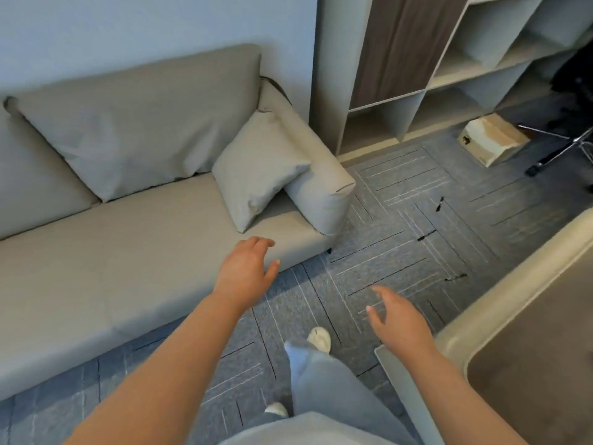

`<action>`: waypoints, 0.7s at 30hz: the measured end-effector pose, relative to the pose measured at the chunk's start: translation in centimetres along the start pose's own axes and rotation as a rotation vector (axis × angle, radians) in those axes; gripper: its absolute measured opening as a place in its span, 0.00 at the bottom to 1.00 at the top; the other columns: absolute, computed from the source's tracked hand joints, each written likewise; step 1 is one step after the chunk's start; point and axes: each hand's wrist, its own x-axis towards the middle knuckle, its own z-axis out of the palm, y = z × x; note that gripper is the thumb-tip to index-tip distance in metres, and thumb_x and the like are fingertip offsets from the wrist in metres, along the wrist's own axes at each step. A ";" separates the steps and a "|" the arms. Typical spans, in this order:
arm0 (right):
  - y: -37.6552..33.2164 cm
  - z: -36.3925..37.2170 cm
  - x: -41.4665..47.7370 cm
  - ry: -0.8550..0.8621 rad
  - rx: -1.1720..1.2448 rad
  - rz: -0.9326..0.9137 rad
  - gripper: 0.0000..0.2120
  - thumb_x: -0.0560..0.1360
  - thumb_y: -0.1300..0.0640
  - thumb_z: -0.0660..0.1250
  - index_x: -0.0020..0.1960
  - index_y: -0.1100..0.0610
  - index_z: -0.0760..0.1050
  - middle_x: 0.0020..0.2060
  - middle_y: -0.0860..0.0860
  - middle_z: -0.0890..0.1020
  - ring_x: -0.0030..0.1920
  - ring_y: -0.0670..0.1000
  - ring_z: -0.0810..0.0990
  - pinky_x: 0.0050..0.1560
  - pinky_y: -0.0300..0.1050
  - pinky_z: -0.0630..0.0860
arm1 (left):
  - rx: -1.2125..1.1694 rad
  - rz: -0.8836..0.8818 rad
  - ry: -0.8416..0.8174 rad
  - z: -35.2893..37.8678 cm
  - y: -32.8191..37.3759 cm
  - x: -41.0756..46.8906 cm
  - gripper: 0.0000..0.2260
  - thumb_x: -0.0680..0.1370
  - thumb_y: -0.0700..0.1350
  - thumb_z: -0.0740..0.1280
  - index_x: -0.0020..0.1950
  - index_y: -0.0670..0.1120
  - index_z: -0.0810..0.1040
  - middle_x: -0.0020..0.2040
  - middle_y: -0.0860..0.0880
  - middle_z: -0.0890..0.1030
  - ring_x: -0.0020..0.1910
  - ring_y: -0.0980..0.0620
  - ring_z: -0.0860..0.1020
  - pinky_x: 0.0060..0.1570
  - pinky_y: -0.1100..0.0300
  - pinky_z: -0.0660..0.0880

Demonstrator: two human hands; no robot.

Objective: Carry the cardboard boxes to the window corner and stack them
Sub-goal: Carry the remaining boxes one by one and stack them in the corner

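Carpet (401,200) lane open between sofa (128,252) on left and table (529,364) on right, running up to shelf (414,104). Sofa arm juts into lane. Box (491,139) at shelf foot; chair base (560,153) just beside its right side. Box's near and left sides free.

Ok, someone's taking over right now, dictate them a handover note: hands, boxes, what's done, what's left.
Left hand open, holding nothing, in front of the sofa seat.
Right hand open, holding nothing, over the carpet.
One cardboard box sits on the carpet by the shelf unit.
No window corner or stack in view, so nothing shows as done.
To do: pick that box up, carry and stack it.
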 end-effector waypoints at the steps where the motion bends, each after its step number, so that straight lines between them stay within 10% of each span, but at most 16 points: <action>1: 0.2 -0.2 1.3 0.006 0.012 0.022 0.23 0.79 0.49 0.59 0.72 0.54 0.63 0.65 0.52 0.74 0.65 0.52 0.72 0.61 0.47 0.70 | 0.005 0.014 -0.012 0.2 0.2 1.7 0.19 0.78 0.50 0.61 0.68 0.46 0.69 0.65 0.47 0.73 0.65 0.47 0.69 0.61 0.55 0.67; 21: 6.3 -14.8 28.0 0.218 0.188 0.200 0.22 0.79 0.50 0.59 0.71 0.54 0.64 0.63 0.51 0.76 0.63 0.52 0.74 0.58 0.48 0.72 | 0.094 0.116 -0.222 3.1 7.8 31.0 0.19 0.78 0.50 0.62 0.67 0.47 0.70 0.65 0.49 0.73 0.65 0.49 0.70 0.60 0.58 0.68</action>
